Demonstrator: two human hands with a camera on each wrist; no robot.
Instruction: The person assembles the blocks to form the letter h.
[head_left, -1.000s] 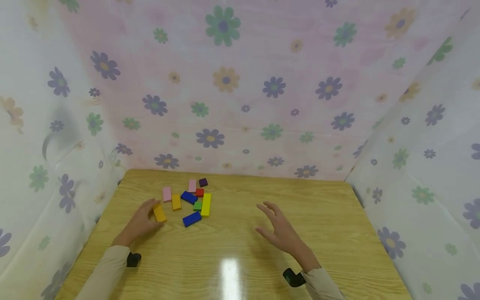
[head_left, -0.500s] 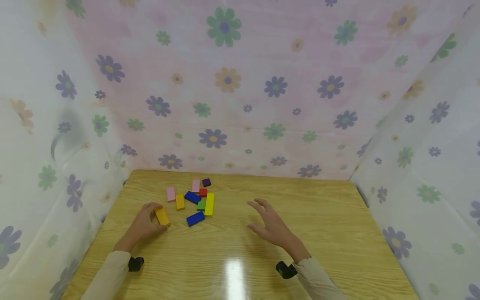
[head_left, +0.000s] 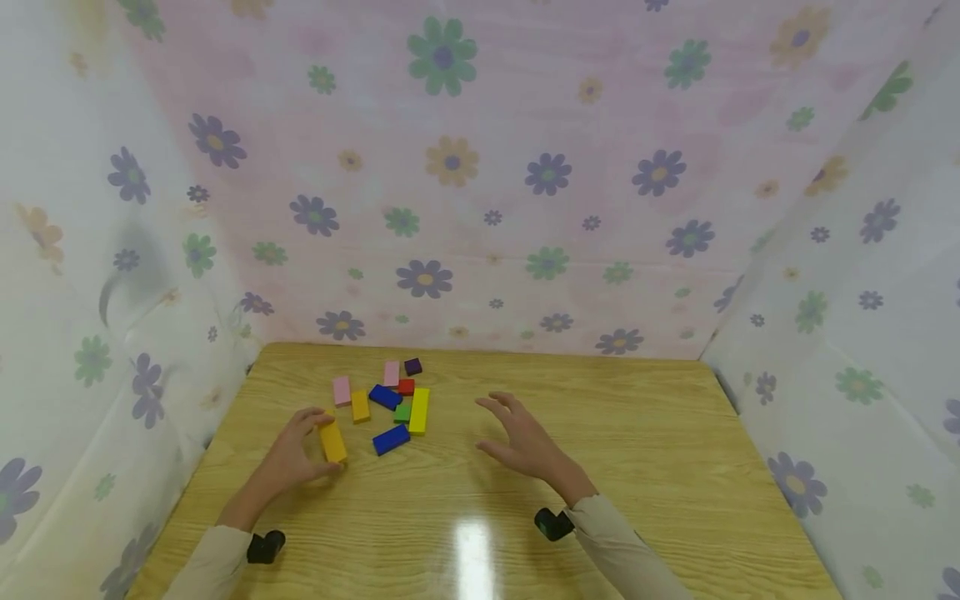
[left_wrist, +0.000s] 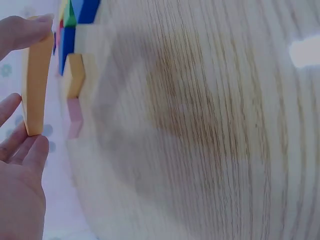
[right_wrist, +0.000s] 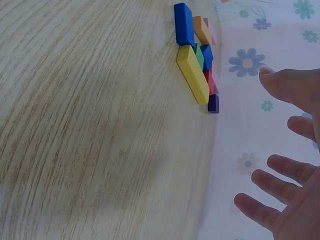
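Lower left of the head view, the left hand [head_left: 288,457] pinches an orange block [head_left: 333,442] by its ends on the wooden table [head_left: 637,467]; it looks light, rigid and smooth, best gripped there. Right hand [head_left: 525,442] hovers spread, empty, mid-frame. Farther up lies the block cluster [head_left: 390,400].

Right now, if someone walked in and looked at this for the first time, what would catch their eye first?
Probably the cluster of bright blocks in pink, blue, red, green and yellow at the far left of the wooden table. Just in front of it, the left hand pinches an orange block between fingers and thumb, while the right hand hovers open to the right of the cluster. Flowered cloth walls in the table.
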